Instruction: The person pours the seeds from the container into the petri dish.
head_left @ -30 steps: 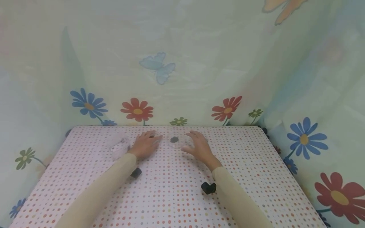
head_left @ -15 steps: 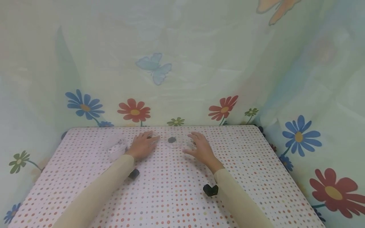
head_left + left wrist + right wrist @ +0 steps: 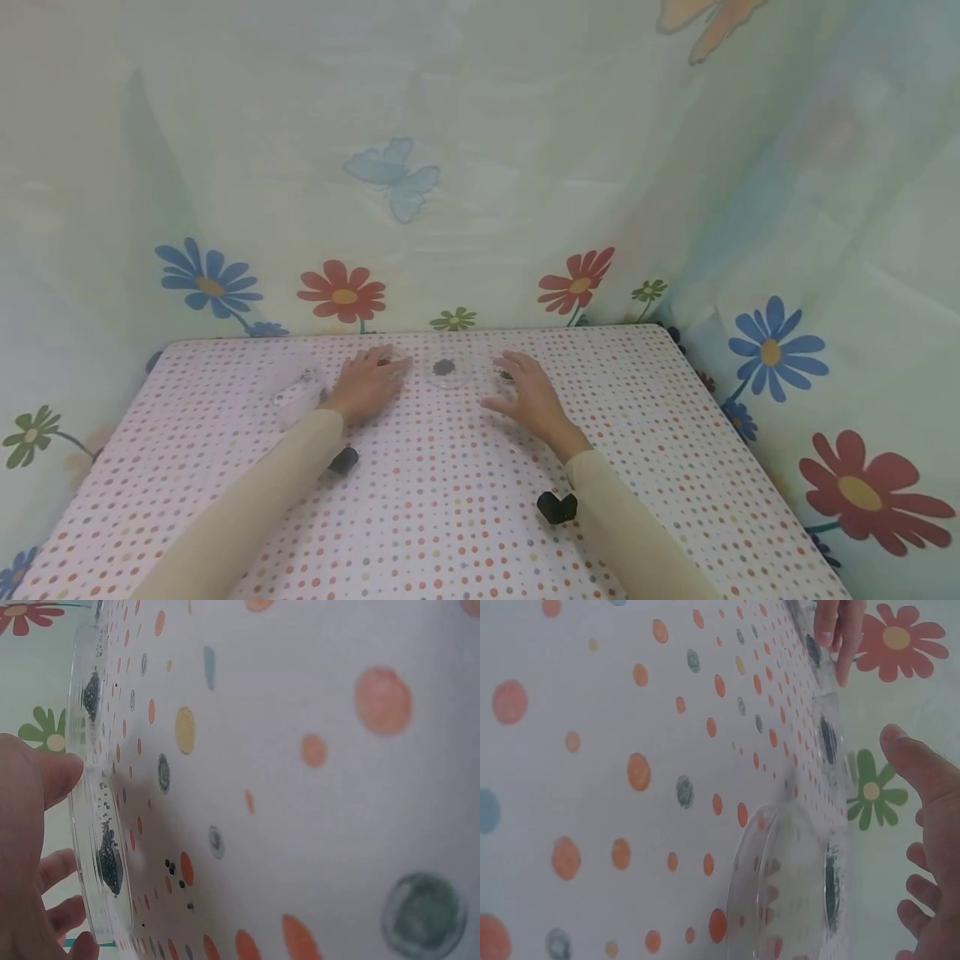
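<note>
My left hand [image 3: 365,387] is spread over a shallow clear dish with a heap of dark grains [image 3: 110,862]; its thumb is at the dish's rim, and I cannot tell whether it presses there. A like clear dish [image 3: 448,382] stands between the hands, with dark grains [image 3: 444,367] in it. Over a third dish with dark grains [image 3: 832,892], my right hand [image 3: 534,400] hovers with thumb and fingers apart. In the right wrist view a clear round plastic piece [image 3: 744,896], lid-like, lies before that dish. The right hand partly hides the third dish in the head view.
Clear plastic pieces [image 3: 296,396], hard to make out, lie left of the left hand. Several loose dark grains [image 3: 172,866] are on the dotted table [image 3: 450,517]. A flowered sheet [image 3: 480,208] hangs behind it. Black blocks [image 3: 557,507] sit by the sleeves.
The head view has turned slightly right. My right hand has shifted a little right, away from the middle dish, and the third dish now shows more. The left hand has kept its place.
</note>
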`<state>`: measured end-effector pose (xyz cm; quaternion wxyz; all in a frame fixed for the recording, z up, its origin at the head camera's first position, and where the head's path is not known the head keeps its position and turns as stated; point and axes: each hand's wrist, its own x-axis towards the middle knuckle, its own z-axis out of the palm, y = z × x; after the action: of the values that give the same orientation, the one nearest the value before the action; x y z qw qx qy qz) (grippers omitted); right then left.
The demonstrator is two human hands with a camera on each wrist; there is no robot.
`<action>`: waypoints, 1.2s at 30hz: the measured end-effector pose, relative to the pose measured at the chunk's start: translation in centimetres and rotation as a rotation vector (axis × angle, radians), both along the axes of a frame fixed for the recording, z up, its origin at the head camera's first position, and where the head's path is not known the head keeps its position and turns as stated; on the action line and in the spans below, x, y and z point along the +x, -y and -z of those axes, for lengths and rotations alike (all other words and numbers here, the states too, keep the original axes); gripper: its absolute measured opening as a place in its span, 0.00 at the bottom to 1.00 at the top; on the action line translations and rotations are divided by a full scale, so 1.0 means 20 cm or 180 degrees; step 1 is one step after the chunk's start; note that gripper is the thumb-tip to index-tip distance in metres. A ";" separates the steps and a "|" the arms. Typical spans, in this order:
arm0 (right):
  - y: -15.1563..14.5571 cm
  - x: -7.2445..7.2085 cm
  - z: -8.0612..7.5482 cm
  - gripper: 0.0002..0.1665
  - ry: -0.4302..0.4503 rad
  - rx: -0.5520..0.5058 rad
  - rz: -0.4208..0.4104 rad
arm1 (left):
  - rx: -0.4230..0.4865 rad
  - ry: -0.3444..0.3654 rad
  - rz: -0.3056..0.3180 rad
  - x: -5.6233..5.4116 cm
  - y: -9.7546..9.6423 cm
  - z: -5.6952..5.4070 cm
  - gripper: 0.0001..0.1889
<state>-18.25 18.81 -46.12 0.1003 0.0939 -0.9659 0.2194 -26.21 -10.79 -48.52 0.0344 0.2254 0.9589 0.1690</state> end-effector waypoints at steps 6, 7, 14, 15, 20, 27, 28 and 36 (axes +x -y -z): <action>-0.02 0.03 0.01 0.43 -0.0019 0.0104 0.0050 | 0.0003 0.0009 -0.0021 0.00 0.00 0.00 0.25; -0.02 0.04 0.01 0.43 -0.0028 0.0108 0.0052 | 0.0025 0.0017 -0.0026 0.00 0.00 0.00 0.25; -0.06 0.07 0.02 0.44 -0.0158 0.0132 -0.0016 | 0.0036 0.0001 -0.0038 0.00 0.00 -0.01 0.25; -0.06 0.07 0.03 0.44 -0.0158 0.0132 -0.0012 | 0.0027 0.0003 -0.0044 0.01 0.00 -0.01 0.25; -0.08 0.10 0.04 0.45 -0.0116 0.0136 0.0017 | 0.0027 0.0063 -0.0057 0.01 0.00 -0.01 0.25; -0.06 0.10 0.04 0.44 -0.0085 0.0112 -0.0013 | 0.0081 0.0094 -0.0048 0.01 0.04 -0.01 0.25; -0.06 0.10 0.04 0.44 -0.0087 0.0126 -0.0018 | 0.0073 0.0083 -0.0049 0.00 0.04 -0.01 0.25; -0.08 0.13 0.06 0.42 -0.0088 0.0186 0.0054 | 0.0051 -0.0042 0.0093 -0.06 0.03 0.06 0.24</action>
<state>-15.58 20.38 -47.33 0.1126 0.0916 -0.9712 0.1889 -27.36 -11.34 -49.77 0.0287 0.2408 0.9543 0.1747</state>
